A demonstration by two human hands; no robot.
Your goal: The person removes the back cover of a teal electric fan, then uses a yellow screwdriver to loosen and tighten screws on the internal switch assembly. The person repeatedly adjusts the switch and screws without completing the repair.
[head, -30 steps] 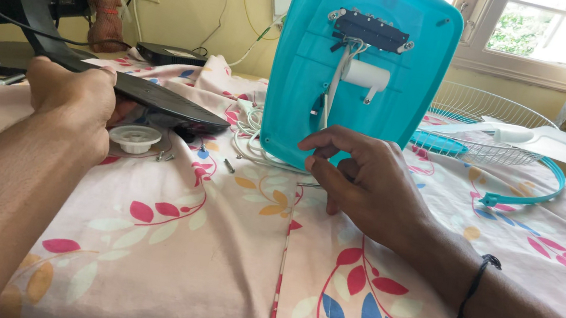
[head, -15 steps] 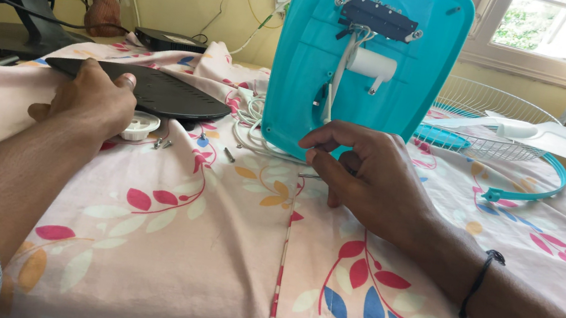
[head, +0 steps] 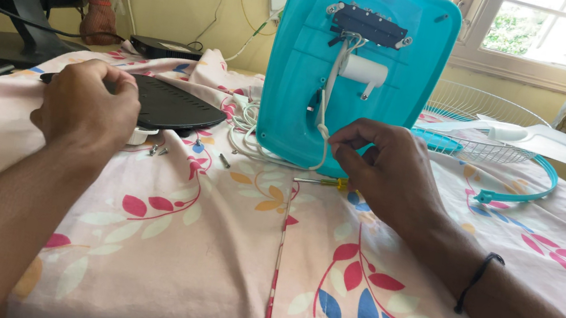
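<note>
A turquoise fan housing [head: 295, 72] stands upright on the floral cloth, its open back showing a dark terminal strip [head: 370, 25], a white cylinder part [head: 364, 71] and a white cable [head: 323, 117] running down. My right hand [head: 388, 174] pinches that cable at the housing's lower edge. A small yellow-handled screwdriver [head: 324, 182] lies just under this hand. My left hand [head: 87, 106] grips the near end of a black oval cover plate [head: 176, 107] lying flat on the cloth. A small white cap [head: 139, 136] and loose screws [head: 158, 151] lie beside it.
A white wire fan grille [head: 477, 116], a turquoise ring [head: 518, 193] and a white fan blade [head: 565, 149] lie at the right. A monitor stand [head: 16, 33], a black box [head: 162, 48] and a brown pouch [head: 100, 15] sit at the back left. Coiled white cord [head: 246, 132] lies by the housing.
My left hand has lowered the black cover plate from above the white cap onto the cloth and still holds its end. My right hand stays at the white cable.
</note>
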